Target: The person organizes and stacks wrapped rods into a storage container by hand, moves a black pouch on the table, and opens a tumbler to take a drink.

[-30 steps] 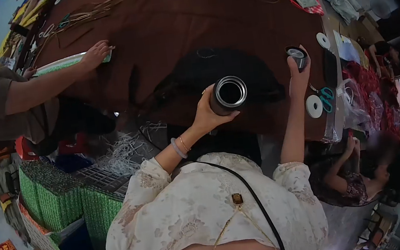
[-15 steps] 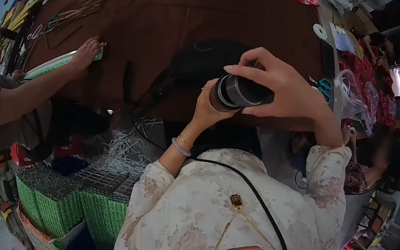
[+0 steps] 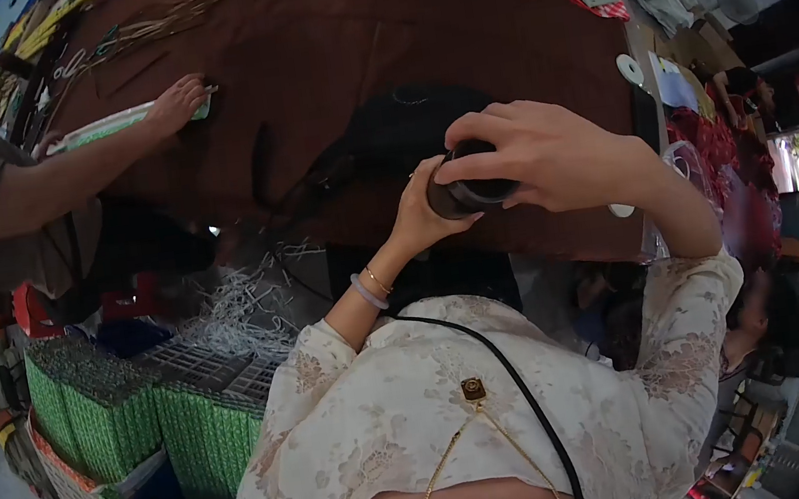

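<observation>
My left hand (image 3: pixel 418 212) is wrapped round the body of a dark, thermos-like cup (image 3: pixel 451 200), held over the near edge of the brown-covered table. From above, my right hand (image 3: pixel 553 153) grips the cup's dark lid (image 3: pixel 476 173), fingers curled round its side. Lid and body are together, though whether the lid is fully seated cannot be seen. Just beyond my hands, a black bag (image 3: pixel 394 127) lies on the table.
At the left, a co-worker's hand (image 3: pixel 179 107) rests on a green and white piece (image 3: pixel 126 124). Green woven baskets (image 3: pixel 98 410) stand at lower left, near shredded strips (image 3: pixel 243 305). A white roll (image 3: pixel 630 69) and red plastic-wrapped goods (image 3: pixel 723 141) are at right.
My right hand has brought the lid down from beside the cup's opening onto it. Its palm has turned over, and my right elbow has swung outward. My left hand still holds the body.
</observation>
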Demonstrator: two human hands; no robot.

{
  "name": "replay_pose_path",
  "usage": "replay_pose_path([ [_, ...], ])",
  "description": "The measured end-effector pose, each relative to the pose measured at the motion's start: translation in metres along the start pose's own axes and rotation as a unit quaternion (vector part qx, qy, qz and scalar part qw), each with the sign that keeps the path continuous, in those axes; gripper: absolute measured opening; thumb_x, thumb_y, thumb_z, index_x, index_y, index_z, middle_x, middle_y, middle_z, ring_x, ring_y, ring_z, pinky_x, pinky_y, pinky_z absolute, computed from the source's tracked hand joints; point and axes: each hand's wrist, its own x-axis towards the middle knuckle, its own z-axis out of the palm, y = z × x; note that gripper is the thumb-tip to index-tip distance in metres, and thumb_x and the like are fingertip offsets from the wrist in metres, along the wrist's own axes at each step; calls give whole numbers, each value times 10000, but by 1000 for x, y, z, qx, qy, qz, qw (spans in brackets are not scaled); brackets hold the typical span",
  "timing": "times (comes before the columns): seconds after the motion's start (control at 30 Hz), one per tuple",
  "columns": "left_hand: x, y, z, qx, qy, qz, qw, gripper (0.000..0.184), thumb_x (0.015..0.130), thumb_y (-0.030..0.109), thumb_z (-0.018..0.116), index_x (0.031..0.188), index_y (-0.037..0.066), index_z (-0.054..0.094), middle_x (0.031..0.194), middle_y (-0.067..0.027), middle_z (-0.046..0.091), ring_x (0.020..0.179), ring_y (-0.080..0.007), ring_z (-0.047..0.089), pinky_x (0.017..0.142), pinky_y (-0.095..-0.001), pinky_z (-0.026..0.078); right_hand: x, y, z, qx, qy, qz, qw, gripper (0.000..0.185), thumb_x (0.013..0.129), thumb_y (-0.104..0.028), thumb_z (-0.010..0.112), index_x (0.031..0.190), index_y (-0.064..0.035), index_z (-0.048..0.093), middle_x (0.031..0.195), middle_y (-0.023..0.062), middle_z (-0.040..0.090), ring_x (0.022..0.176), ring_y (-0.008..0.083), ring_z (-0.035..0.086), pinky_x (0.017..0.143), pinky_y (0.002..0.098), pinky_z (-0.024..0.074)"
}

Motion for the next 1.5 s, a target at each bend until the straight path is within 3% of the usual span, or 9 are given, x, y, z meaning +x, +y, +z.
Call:
replay_pose_path([
  [0.2,-4,-18,-2,-47,-33,-65,996,796,578,239,829,1221,27,411,1134,-138,528,1049,-265,539,891,-361,438,18,-24,8,-107,-112,233,960,811,678,-739,487,945,23,574,645,74,513,586,217,560,577,277,415],
  [0.33,-13,-42,0,-17,-51,-63,997,817,584,256,828,1238,30,396,1146,-153,523,1052,-277,539,894,-359,440,19,-22,-27,-32,-193,286,938,692,717,-605,590,1083,-19,558,812,117,588,675,217,597,587,297,444],
  [0.4,-8,-27,-1,-10,-5,-38,999,824,580,266,831,1237,31,394,1139,-161,524,1043,-284,545,881,-357,449,3,-4,-3,-98,185,-30,977,598,728,-410,659,1210,-84,521,985,179,606,744,242,626,570,337,480],
  [0.53,-9,-25,-1,-20,-1,-63,998,815,568,243,841,1218,21,403,1111,-153,532,1018,-281,557,852,-355,463,11,-9,-10,98,-172,160,967,607,707,-300,692,1256,-148,482,1269,198,434,1020,271,549,792,376,471],
  [0.67,-22,-63,-1,-56,-22,-110,992,807,565,242,841,1207,12,409,1120,-153,530,1019,-270,558,846,-355,465,13,-18,-20,83,-237,305,919,598,701,-292,696,1245,-158,486,1276,195,430,1029,274,542,803,378,472],
  [0.73,-6,-12,3,-6,22,-41,999,812,570,244,839,1215,14,402,1130,-157,523,1037,-271,550,851,-364,460,-9,0,14,-64,170,-6,983,588,696,-336,695,1215,-148,495,1084,183,568,775,259,618,620,354,502],
  [0.97,-26,-70,-5,-39,-20,-129,991,919,528,254,861,1258,2,363,1192,-162,507,1085,-258,530,899,-355,434,20,-22,-26,41,-297,298,906,659,712,-435,698,1264,-168,455,1255,169,452,931,260,585,723,372,486],
  [1.1,-4,-4,1,-46,-2,-89,995,864,555,197,848,1246,-11,372,1187,-154,520,1089,-235,530,923,-337,421,-17,-1,18,-45,150,35,987,654,692,-395,713,1246,-140,474,957,104,583,761,249,620,653,361,480],
  [1.5,-16,-34,-14,72,-59,-69,993,418,698,90,757,1066,10,575,1085,-69,597,969,-167,559,794,-333,470,1,-31,36,-22,54,281,958,708,672,-552,664,1033,45,540,744,128,612,609,217,592,532,300,422],
])
